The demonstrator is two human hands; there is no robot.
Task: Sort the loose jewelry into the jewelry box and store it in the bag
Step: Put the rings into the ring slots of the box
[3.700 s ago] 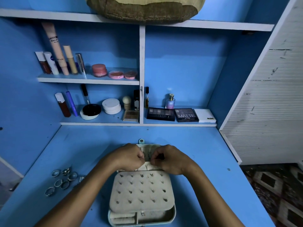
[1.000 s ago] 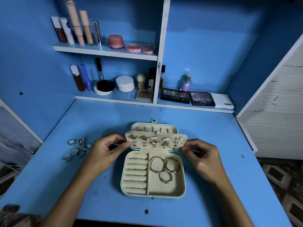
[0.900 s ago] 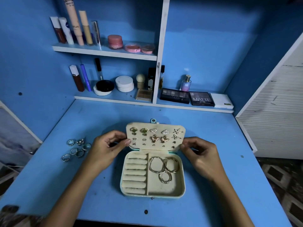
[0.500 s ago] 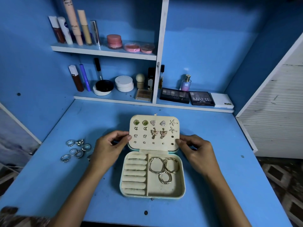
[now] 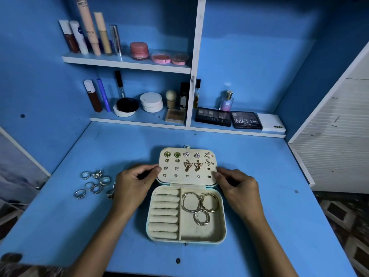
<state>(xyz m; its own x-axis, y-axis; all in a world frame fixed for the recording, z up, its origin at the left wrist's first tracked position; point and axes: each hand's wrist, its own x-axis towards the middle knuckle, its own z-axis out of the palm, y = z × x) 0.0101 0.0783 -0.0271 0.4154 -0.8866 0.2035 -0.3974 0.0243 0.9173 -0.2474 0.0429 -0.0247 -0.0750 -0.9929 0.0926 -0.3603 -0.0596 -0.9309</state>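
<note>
A pale jewelry box (image 5: 201, 233) lies open on the blue desk. Its earring panel (image 5: 186, 179), studded with several earrings, is folded back flat over the lid. Three gold hoops (image 5: 199, 204) lie in the right compartment, beside the bare ring rolls (image 5: 164, 213). My left hand (image 5: 131, 184) pinches the panel's left edge with curled fingers. My right hand (image 5: 238, 186) pinches its right edge. Several loose silver rings (image 5: 93, 184) lie on the desk, left of my left hand. No bag is in view.
Low shelves behind the desk (image 5: 279, 216) hold cosmetics: tubes (image 5: 87, 31), pink jars (image 5: 139, 49), compacts (image 5: 150, 101), a perfume bottle (image 5: 226, 100) and eyeshadow palettes (image 5: 246, 119). A white slatted door (image 5: 337, 136) stands at the right. The desk's front edge is near me.
The earring panel swung up from over the box's base and back flat onto the lid, both hands on its edges. The hoops and ring rolls came into view.
</note>
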